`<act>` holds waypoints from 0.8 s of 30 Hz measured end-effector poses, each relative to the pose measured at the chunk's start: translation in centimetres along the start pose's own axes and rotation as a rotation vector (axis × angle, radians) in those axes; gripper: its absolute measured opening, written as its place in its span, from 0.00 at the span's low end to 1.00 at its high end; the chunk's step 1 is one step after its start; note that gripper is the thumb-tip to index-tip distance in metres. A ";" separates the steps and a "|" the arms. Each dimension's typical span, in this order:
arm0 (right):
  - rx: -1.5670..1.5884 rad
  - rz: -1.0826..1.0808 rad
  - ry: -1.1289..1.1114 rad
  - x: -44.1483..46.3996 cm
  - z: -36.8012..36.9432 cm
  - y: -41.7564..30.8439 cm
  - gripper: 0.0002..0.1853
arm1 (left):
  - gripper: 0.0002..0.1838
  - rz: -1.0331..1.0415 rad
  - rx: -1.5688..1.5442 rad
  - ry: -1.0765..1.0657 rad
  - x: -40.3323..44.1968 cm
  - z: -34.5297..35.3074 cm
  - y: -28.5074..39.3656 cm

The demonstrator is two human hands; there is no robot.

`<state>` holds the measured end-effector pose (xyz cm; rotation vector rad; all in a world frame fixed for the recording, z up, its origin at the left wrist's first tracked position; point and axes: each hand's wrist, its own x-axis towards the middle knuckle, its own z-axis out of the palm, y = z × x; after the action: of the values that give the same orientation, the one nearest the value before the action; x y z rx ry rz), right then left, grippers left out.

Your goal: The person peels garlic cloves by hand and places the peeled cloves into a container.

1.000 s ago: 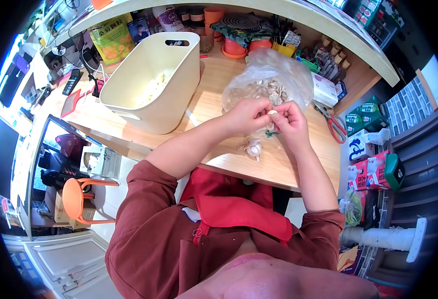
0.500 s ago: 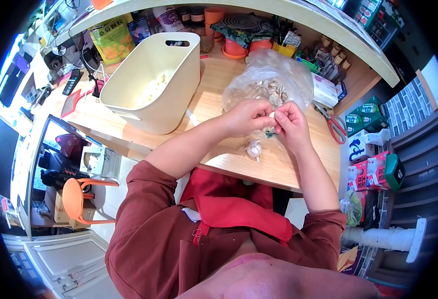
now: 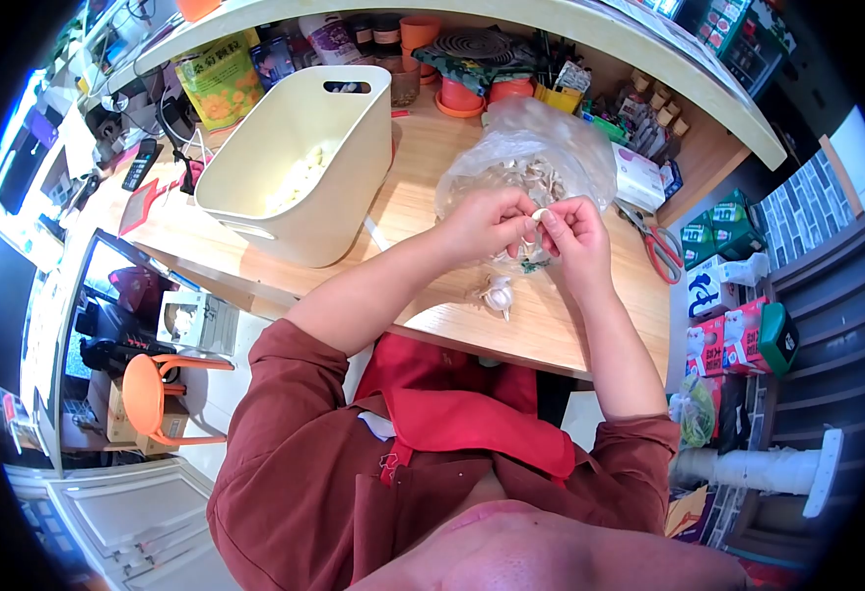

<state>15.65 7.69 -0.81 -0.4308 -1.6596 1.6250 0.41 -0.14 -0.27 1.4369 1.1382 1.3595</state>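
Observation:
A pale garlic clove (image 3: 541, 214) is pinched between the fingertips of my two hands, above the front of a plastic bag. My right hand (image 3: 576, 234) grips it with thumb and curled fingers. My left hand (image 3: 492, 222) is closed too, its fingertips meeting the clove from the other side. Just behind them, the clear plastic bag (image 3: 590, 148) lies open with dry garlic skins (image 3: 541, 179) inside. A whole garlic bulb (image 3: 498, 295) rests on the wooden table (image 3: 452, 328), nearer to me. To the left stands a cream bin (image 3: 344, 212) holding peeled garlic cloves (image 3: 304, 177).
Red-handled scissors (image 3: 665, 254) lie at the right of the table, near a white box (image 3: 639, 179). Orange pots (image 3: 460, 97) and a yellow-green pouch (image 3: 220, 81) stand at the back under a shelf (image 3: 551, 22). An orange stool (image 3: 144, 399) is at lower left.
My fingers have shifted slightly around the clove, which is turned and shows more above the fingertips. The bulb, bag and bin stay in place.

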 end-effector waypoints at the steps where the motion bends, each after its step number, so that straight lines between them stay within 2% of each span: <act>1: -0.004 -0.003 -0.010 0.0 0.0 -0.1 0.07 | 0.05 -0.005 -0.005 0.001 0.0 0.0 0.1; 7: -0.083 -0.002 -0.041 -0.1 0.5 -0.5 0.08 | 0.04 -0.080 0.017 0.073 0.2 -0.2 -0.1; 16: -0.077 0.056 -0.056 -0.1 0.5 -0.5 0.06 | 0.04 -0.043 0.088 0.126 0.2 -0.5 -0.1; 24: 0.108 0.155 -0.134 0.0 -0.1 -0.3 0.06 | 0.03 0.016 0.071 0.141 0.3 -0.6 -0.7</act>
<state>15.82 7.69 -0.54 -0.4117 -1.6609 1.8842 -0.24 0.29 -0.86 1.4200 1.2794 1.4638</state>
